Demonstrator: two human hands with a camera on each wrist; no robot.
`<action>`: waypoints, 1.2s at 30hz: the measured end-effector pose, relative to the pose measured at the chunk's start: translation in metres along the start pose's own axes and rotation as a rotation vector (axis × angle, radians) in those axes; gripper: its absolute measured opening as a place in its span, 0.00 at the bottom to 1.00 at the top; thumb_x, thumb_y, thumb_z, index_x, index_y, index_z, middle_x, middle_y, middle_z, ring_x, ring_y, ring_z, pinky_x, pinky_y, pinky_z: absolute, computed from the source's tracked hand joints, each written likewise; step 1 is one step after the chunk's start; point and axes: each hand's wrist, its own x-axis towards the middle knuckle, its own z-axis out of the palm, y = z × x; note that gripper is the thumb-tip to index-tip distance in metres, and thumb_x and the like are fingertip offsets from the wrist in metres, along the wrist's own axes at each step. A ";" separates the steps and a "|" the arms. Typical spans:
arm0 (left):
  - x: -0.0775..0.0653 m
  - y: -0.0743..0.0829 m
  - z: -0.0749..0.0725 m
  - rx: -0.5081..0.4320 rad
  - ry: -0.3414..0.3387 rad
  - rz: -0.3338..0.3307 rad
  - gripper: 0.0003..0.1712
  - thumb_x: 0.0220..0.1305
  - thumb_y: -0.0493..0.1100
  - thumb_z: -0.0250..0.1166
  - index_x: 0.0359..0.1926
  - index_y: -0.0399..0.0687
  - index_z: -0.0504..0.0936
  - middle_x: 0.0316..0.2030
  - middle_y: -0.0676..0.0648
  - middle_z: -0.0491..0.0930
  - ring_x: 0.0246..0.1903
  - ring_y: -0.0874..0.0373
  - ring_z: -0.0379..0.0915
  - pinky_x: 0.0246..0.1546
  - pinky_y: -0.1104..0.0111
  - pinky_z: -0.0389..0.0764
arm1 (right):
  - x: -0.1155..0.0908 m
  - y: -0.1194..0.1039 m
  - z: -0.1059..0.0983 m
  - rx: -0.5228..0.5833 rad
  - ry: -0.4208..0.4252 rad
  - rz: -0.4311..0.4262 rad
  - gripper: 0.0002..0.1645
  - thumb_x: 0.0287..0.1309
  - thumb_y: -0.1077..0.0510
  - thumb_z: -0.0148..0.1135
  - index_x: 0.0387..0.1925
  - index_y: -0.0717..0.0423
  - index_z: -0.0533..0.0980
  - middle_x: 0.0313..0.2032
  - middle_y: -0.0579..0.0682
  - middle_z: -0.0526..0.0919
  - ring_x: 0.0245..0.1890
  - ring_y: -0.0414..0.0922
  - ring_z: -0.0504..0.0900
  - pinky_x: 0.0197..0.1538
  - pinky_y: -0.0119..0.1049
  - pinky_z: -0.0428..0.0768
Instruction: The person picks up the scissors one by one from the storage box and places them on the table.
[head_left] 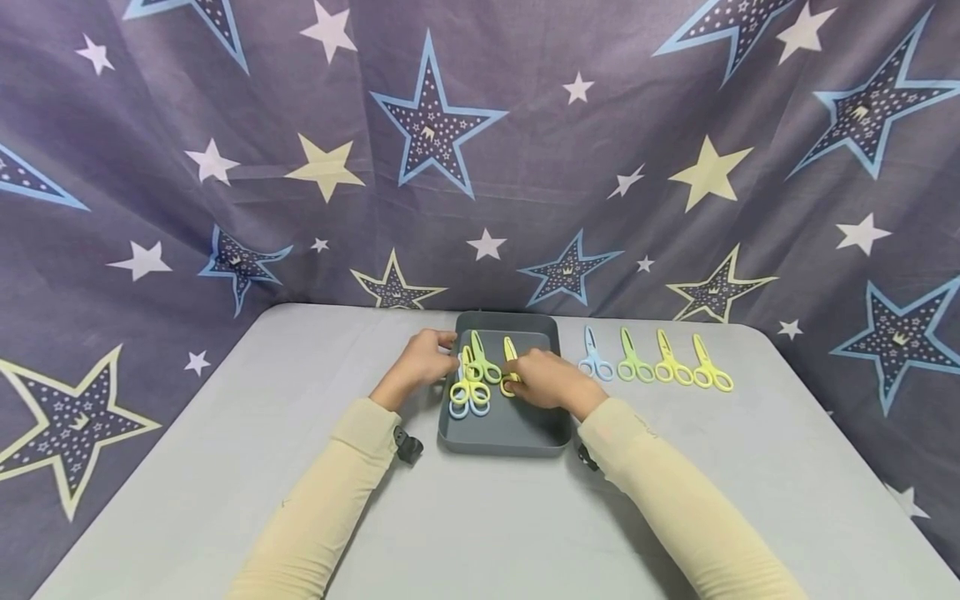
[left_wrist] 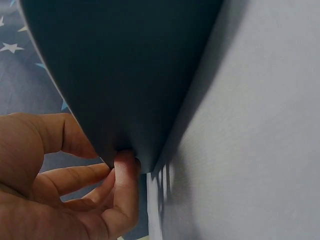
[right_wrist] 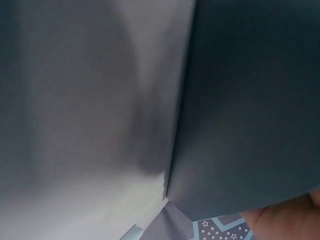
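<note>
Right hand (head_left: pixel 551 379) on scissors (head_left: pixel 510 347); tray (head_left: pixel 517 427) beneath

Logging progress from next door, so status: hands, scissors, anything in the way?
Left hand pinches tray. Right hand at yellow scissors inside tray, grip unclear. Four more scissors outside, to the right. No obstruction visible.

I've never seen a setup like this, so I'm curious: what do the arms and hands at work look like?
They're a person's: the left hand and right hand wear no gloves. Long cream sleeves reach the wrists, with a faint mark near the right cuff. A small black device sits by the left wrist; another partly shows by the right.
</note>
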 end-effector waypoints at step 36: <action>0.000 0.000 -0.002 0.022 -0.008 0.018 0.37 0.56 0.34 0.63 0.69 0.33 0.72 0.60 0.33 0.78 0.61 0.41 0.73 0.60 0.54 0.77 | 0.007 -0.006 0.006 -0.031 0.007 0.093 0.11 0.60 0.66 0.64 0.44 0.51 0.81 0.41 0.51 0.83 0.48 0.51 0.78 0.55 0.54 0.74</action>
